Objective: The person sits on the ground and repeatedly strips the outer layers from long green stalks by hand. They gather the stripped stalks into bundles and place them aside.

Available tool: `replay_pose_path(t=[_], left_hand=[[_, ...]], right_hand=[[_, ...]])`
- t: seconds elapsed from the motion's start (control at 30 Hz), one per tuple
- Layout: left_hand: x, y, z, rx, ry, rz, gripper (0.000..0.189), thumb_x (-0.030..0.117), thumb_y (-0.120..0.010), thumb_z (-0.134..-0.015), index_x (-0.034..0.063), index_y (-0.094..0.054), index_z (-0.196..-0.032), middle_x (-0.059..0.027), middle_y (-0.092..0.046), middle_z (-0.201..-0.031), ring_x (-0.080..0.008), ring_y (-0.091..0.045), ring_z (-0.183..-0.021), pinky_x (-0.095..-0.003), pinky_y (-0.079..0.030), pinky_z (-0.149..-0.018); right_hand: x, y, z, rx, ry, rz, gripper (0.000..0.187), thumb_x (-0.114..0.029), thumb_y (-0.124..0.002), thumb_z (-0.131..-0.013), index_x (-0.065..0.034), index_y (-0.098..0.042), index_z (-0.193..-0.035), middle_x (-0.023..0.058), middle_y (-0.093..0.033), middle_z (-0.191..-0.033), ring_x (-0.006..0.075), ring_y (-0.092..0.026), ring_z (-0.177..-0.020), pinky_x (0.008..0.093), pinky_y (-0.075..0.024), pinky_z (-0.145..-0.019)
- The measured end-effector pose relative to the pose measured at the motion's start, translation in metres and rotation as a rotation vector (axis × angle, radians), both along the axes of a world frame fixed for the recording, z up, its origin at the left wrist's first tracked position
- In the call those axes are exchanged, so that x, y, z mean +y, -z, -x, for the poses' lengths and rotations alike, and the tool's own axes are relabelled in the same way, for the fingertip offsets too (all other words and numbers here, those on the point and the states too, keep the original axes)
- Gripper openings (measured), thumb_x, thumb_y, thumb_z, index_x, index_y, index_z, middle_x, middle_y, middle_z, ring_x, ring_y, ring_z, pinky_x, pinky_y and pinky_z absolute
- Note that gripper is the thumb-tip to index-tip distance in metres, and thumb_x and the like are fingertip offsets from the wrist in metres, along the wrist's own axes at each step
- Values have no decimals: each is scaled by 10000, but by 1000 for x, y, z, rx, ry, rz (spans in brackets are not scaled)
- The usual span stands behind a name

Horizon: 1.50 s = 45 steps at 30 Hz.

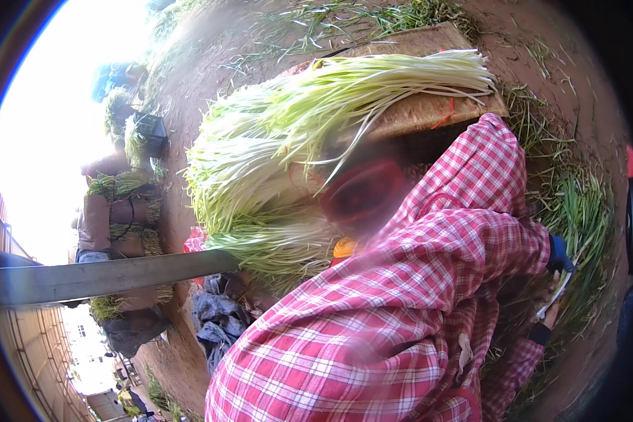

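At the lower right my left hand [560, 254], in a dark blue glove, holds a white-stemmed green stalk [560, 288]. My bare right hand [550, 310] is on the lower end of the same stalk, its fingers partly hidden and small in view. Loose green stalks and leaves [580, 211], likely garlic chives, lie on the ground around both hands. My pink-and-white plaid garment [337, 337] covers my arms and much of the lower picture. Across the middle, a large heap of pale stalks [242, 174] with white stems and yellow-green tips lies beside me.
Long pale stalks rest on a brown board or box [411, 118]. Near my knee is a blurred red container [364, 192]. A metal post [111, 277] rises beside grey cloth [219, 316]. Further off stand a dark crate [150, 129] and stacked bundles [126, 211].
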<state>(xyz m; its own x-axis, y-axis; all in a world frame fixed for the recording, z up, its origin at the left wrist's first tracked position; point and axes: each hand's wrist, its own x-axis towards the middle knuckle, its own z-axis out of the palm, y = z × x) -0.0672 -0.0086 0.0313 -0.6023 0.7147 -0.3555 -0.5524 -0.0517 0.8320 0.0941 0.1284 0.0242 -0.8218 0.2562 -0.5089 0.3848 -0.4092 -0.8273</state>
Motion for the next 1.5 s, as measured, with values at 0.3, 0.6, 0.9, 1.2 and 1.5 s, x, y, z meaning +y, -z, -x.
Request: replay_pose_path(t=[0.3, 0.6, 0.9, 1.2, 1.5], left_hand=[[-55, 67, -1, 686, 178, 255, 352, 129, -790, -633, 75, -666, -957, -100, -673, -802, -209, -647, -696, -360, -522, -664], [-83, 41, 63, 901, 17, 36, 209, 216, -620, -856, 110, -623, -1036, -48, -672, -986, -182, -627, -932, -391, -474, -835], [-89, -44, 85, -480, -461, -571, 212, 211, -487, -932, 22, -547, -1007, -44, -557, -687, -159, -549, -630, -319, -511, -665], [-110, -159, 113, 49, -244, -1096, 267, 171, -380, -970, 75, -525, -1172, -46, -561, -794, -96, -411, -513, -202, -387, -469], [-42, 0, 7, -572, -19, -96, 271, 274, -457, -955, 61, -543, -1099, 21, -527, -690, -49, -345, -426, -198, -277, -388]], right_hand=[[-48, -13, 32, -282, -254, -878, 282, -172, -631, -842, 5, -615, -1061, 68, -634, -958, 147, -591, -759, 279, -483, -677], [-64, -22, 4, 398, 102, -82, 250, -220, -581, -902, 20, -572, -971, 27, -566, -806, 138, -514, -701, 289, -443, -679], [107, -79, -173, -841, -492, -877, 437, -281, -662, -818, -11, -549, -1142, 128, -627, -1018, 173, -600, -904, 325, -489, -767], [63, 21, -62, -108, -86, -787, 163, -162, -608, -857, -45, -681, -944, 47, -675, -830, 81, -608, -720, 232, -475, -677], [10, 112, 73, -832, -283, -1166, 320, -368, -549, -869, -109, -649, -1028, 132, -666, -891, 297, -631, -843, 412, -503, -706]])
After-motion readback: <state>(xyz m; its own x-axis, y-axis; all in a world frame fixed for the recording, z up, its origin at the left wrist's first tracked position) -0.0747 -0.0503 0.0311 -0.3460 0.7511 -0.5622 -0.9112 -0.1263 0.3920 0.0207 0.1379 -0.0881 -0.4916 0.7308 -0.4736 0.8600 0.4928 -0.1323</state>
